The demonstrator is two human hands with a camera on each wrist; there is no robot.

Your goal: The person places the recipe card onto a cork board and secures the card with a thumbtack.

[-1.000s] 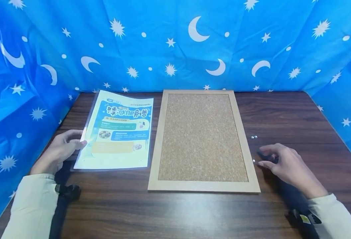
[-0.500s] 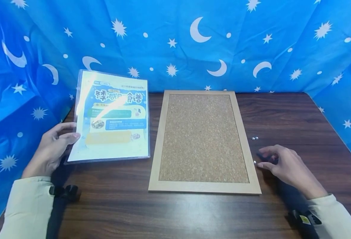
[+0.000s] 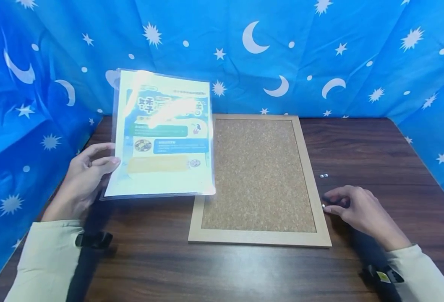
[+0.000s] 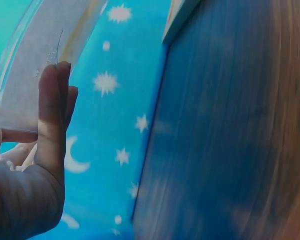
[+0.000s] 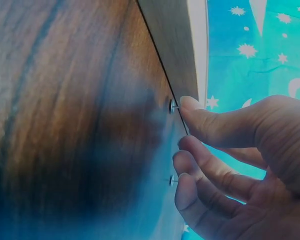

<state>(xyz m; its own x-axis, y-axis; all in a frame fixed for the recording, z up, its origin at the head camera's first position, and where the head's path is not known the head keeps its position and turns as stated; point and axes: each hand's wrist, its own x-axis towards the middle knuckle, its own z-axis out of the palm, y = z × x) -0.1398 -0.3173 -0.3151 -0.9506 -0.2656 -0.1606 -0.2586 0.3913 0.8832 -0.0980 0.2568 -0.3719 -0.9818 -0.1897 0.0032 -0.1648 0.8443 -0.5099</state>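
Observation:
In the head view my left hand (image 3: 87,180) pinches the left edge of a laminated printed sheet (image 3: 161,176), thumb in front. The sheet is raised and tilted, with glare over its title, and overlaps the left side of a cork board (image 3: 259,176) in a pale wooden frame. My right hand (image 3: 361,209) rests low at the board's right edge, fingers loosely bent. Its thumb tip is right at a silver thumbtack (image 5: 172,106), with a gap between thumb and forefinger. Another thumbtack (image 5: 172,180) shows by the other fingertips in the right wrist view.
Two silver thumbtacks (image 3: 324,175) lie on the dark wood-grain table (image 3: 222,272), right of the board and beyond my right hand. A blue curtain (image 3: 207,37) with white moons and stars stands behind the table and along its sides.
The left hand has raised the laminated sheet off the table and then brought it rightward, over the board's left edge. The right hand stays nearly still by the thumbtack.

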